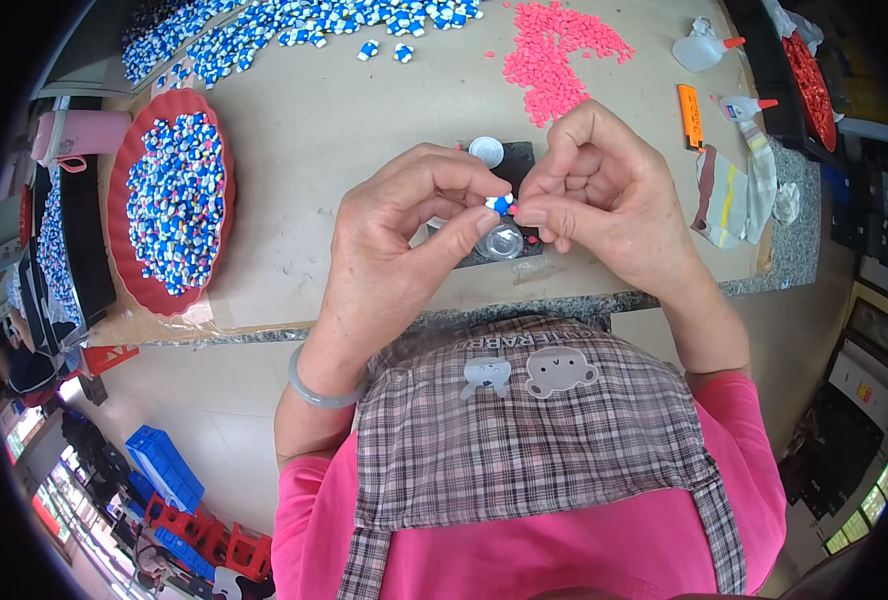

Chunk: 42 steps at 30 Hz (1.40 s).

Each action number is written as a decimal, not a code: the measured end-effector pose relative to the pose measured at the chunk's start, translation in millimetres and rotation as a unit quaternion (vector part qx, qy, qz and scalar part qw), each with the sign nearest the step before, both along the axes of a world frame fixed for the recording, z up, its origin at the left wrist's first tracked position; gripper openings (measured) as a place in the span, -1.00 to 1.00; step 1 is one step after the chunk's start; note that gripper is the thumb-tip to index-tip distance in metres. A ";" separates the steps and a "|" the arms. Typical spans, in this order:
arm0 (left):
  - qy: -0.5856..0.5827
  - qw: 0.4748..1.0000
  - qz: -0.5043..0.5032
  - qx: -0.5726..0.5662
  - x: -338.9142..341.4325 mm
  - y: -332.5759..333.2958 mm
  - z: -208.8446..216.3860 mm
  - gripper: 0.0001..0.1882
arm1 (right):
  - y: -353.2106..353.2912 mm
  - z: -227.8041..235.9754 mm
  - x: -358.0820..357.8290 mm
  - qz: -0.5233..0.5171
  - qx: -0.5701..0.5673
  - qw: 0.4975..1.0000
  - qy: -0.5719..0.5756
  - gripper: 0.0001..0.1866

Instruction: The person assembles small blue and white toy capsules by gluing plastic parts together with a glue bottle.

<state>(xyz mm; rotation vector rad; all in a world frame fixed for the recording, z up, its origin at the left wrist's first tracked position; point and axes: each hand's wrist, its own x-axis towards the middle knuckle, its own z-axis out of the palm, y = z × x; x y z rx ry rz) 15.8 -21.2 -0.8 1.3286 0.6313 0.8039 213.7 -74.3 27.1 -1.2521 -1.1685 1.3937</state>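
Note:
Between thumb and fingertips, my left hand [404, 215] pinches a small blue-and-white plastic piece [500, 204]. My right hand [604, 185] comes in from the other side, its thumb and finger closed on a tiny pink piece [514, 210] that touches the blue-and-white one. Below the fingers, a clear round dish [504, 242] rests on a dark mat [520, 160]. A white round cap [485, 151] lies at the mat's far end. My curled fingers hide part of both small pieces.
A red scalloped tray [222, 200] full of blue-and-white pieces stands at left, beside a pink mug [89, 135]. Pink pieces [554, 60] lie piled at the back, near more blue-and-white ones [264, 35]. Glue bottles [702, 52], an orange box [690, 115] and a cloth [729, 195] are at right.

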 end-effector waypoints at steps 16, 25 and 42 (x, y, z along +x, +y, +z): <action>0.081 0.983 0.063 0.154 3.7 0.6 0.3 -0.79 | -6.1 -27.4 -18.2 -0.129 0.309 0.906 -0.260 -0.77; 0.178 0.917 0.288 0.210 -79.4 44.6 1.1 -0.83 | 3.0 -59.6 61.8 -0.187 0.197 0.871 -0.410 -0.88; 0.359 0.773 0.218 0.475 -49.2 92.7 -12.2 -0.77 | 13.4 -59.3 72.5 -0.080 0.220 0.799 -0.554 -0.94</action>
